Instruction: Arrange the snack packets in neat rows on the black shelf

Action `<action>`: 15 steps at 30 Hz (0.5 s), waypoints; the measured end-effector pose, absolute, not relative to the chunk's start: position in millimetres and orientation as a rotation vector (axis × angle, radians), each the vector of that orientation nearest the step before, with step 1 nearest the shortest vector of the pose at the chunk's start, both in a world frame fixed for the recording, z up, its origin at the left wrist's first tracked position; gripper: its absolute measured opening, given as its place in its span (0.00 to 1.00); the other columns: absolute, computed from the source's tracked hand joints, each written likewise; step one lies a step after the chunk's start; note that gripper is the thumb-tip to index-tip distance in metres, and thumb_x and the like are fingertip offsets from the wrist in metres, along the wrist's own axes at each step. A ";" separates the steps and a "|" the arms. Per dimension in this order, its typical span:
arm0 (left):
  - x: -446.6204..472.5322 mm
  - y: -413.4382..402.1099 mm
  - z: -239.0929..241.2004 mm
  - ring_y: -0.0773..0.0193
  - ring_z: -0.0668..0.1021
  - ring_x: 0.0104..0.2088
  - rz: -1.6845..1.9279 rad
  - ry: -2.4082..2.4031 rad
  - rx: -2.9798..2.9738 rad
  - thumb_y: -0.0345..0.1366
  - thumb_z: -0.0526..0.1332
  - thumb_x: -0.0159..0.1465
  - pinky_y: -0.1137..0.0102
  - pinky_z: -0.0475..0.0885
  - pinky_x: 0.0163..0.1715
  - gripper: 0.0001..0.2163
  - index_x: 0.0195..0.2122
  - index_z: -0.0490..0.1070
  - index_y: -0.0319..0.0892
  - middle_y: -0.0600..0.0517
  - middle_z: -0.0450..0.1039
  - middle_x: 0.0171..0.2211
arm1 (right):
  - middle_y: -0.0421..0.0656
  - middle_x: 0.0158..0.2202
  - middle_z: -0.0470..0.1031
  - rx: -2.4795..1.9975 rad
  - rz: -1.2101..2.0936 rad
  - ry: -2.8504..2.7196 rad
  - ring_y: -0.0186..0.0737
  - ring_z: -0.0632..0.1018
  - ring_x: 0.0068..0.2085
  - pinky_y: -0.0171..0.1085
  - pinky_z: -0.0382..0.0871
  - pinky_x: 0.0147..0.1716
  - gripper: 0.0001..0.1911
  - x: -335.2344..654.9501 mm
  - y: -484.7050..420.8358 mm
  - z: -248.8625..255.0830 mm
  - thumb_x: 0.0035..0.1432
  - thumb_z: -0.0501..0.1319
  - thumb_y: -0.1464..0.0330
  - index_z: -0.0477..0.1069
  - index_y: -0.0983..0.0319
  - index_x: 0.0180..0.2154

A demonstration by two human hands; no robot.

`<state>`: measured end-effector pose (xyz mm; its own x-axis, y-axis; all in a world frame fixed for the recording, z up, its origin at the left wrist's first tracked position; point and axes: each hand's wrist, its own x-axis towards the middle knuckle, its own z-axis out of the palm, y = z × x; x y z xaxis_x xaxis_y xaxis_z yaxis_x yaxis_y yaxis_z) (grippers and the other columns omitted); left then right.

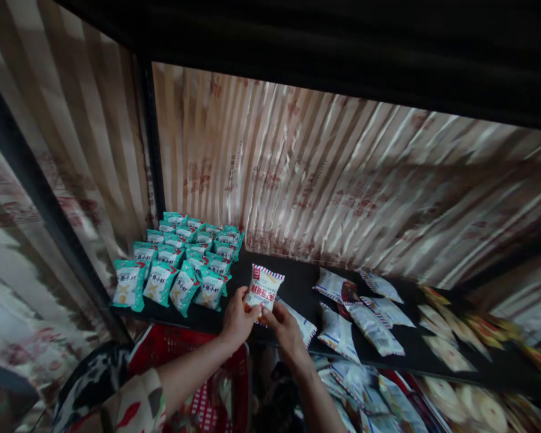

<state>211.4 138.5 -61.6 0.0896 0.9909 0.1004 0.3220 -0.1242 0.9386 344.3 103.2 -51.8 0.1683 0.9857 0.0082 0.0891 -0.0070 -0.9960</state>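
I am holding a white packet (pixel 264 286) upright over the front of the black shelf (pixel 297 279). My left hand (pixel 237 319) is closing its grip on the packet's lower left corner, and my right hand (pixel 287 328) is pinching the lower right. Just to the left, teal packets (pixel 175 264) are standing in rows at the shelf's left end. To the right, loose packets (pixel 360 319) are lying flat, with blurred yellow packets (pixel 448 352) beyond them. A red basket (pixel 175 352) is sitting below my left forearm.
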 end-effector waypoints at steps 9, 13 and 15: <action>259.4 200.0 -86.2 0.53 0.64 0.58 1.211 1.699 1.650 0.27 0.54 0.56 0.57 0.58 0.58 0.23 0.54 0.62 0.39 0.42 0.65 0.55 | 0.47 0.39 0.79 -1.501 0.950 -1.185 0.46 0.78 0.39 0.40 0.71 0.40 0.19 363.6 196.2 -74.7 0.47 0.61 0.59 0.72 0.63 0.40; 273.7 230.7 -101.7 0.53 0.60 0.61 1.236 1.728 1.603 0.28 0.52 0.59 0.56 0.56 0.60 0.21 0.54 0.64 0.38 0.42 0.61 0.58 | 0.48 0.38 0.79 -1.680 0.837 -1.254 0.45 0.79 0.38 0.38 0.71 0.38 0.17 367.7 236.2 -77.4 0.50 0.58 0.61 0.72 0.63 0.39; 279.7 245.7 -111.2 0.53 0.60 0.61 1.247 1.732 1.571 0.29 0.50 0.59 0.56 0.56 0.60 0.20 0.54 0.65 0.38 0.43 0.62 0.58 | 0.49 0.38 0.79 -1.731 0.809 -1.279 0.44 0.79 0.38 0.37 0.71 0.37 0.17 369.1 255.5 -81.3 0.51 0.57 0.62 0.71 0.65 0.40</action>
<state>279.7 245.7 -111.2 -0.2204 0.9511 0.2165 0.5068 -0.0780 0.8586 369.1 255.5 -81.3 0.2787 0.9600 -0.0260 0.4351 -0.1504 -0.8877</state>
